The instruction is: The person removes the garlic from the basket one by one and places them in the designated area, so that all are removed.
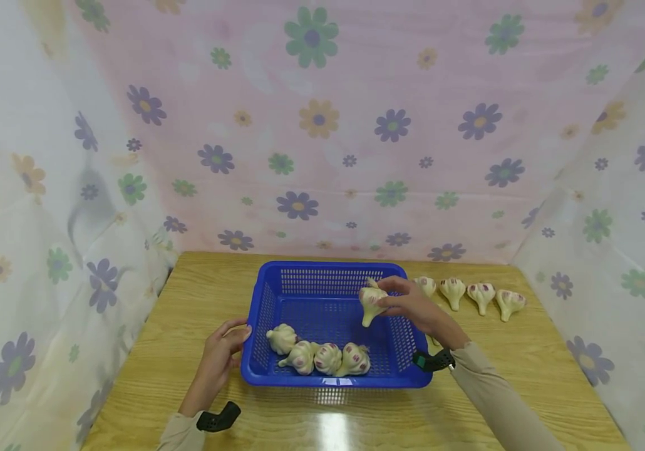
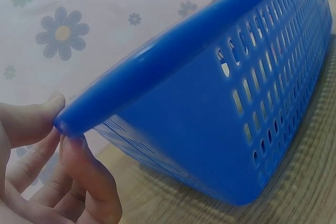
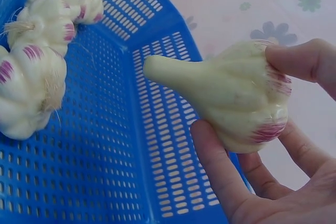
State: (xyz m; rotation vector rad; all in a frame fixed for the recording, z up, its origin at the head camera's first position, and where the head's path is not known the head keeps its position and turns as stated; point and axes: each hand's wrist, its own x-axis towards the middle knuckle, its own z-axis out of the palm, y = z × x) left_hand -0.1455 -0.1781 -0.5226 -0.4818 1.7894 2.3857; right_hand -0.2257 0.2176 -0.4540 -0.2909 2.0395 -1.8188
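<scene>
A blue plastic basket [image 1: 322, 380] with perforated walls stands on the table. My left hand [image 1: 218, 357] pinches its left rim, thumb above and fingers beneath, as the left wrist view shows at the rim [image 2: 131, 64]. Over the basket's right part, my right hand [image 1: 412, 307] holds a garlic bulb [image 1: 372, 303] between thumb and fingers. In the right wrist view this bulb [image 3: 226, 95] has its stem pointing left and purple streaks near its root end. Several other garlic bulbs [image 1: 328, 358] lie along the basket's near side.
More garlic bulbs [image 1: 481, 295] lie in a row on the wooden table [image 1: 187, 300], right of the basket; one is partly hidden behind my right hand. Flower-patterned cloth [image 1: 350, 156] rises behind the table and on both sides.
</scene>
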